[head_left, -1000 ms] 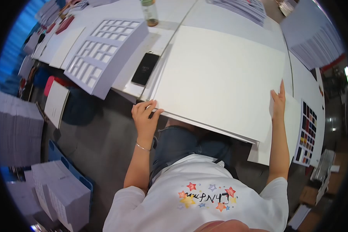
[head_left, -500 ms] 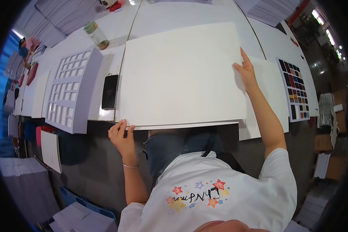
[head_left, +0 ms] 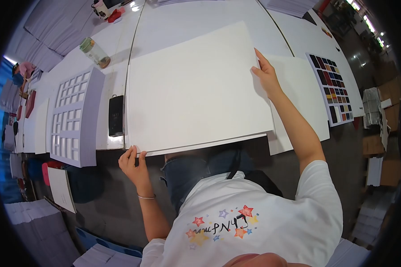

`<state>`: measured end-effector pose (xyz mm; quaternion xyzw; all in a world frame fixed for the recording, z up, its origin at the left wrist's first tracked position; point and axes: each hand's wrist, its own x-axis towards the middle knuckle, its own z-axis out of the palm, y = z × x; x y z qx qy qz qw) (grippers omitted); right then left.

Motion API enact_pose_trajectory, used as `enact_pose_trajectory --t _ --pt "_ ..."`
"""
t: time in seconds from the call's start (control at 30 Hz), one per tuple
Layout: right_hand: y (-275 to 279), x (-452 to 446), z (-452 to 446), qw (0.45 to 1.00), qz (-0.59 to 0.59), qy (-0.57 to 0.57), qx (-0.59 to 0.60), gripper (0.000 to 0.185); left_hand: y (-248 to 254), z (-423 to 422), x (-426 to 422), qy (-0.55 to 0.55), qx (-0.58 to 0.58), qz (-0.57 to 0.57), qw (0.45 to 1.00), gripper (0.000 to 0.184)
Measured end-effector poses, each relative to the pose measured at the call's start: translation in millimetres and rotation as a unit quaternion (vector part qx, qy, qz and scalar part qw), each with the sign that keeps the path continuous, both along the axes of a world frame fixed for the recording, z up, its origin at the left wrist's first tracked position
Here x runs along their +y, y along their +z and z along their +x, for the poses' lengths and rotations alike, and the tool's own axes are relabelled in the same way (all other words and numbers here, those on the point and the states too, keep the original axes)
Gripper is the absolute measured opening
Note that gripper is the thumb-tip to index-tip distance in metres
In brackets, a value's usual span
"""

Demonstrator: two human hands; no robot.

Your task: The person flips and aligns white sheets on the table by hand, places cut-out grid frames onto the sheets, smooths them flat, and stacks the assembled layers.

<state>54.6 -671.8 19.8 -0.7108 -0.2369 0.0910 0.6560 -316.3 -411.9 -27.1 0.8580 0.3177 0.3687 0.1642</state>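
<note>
A large white board (head_left: 196, 89) lies on the white table, with another white sheet or board just under its front edge. At the board's near left corner is my left hand (head_left: 135, 167), its thumb and fingertips gripping the edge. My right hand (head_left: 266, 73) holds the right edge near the far corner, thumb on top and fingers stretched along the side. Left of the board lies a black phone (head_left: 116, 115). A second white board (head_left: 298, 102) rests partly behind my right forearm.
Stacked white cut-out panels (head_left: 69, 118) stand left of the phone, with a green-lidded bottle (head_left: 95, 52) behind. A colour swatch card (head_left: 330, 89) lies at the right. Paper stacks (head_left: 38, 227) are at lower left. Another person (head_left: 23, 71) is far left.
The view has turned, so the table appears rotated. The board now sits slightly tilted relative to the sheet under it, and both hands remain at its edges.
</note>
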Motion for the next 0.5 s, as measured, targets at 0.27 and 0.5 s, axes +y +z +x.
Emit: enact_pose_trajectory --t 0.27,0.5 --pt "-6.3 -1.5 3.6 1.000 0.000 0.007 -0.014 0.058 2.3 -0.8 0.5 -0.006 0.014 0.003 1.000 0.032" --pt "-9.0 0.2 2.2 1.000 0.002 -0.001 -0.004 0.058 2.5 -1.2 1.6 -0.008 0.017 0.028 0.999 0.031"
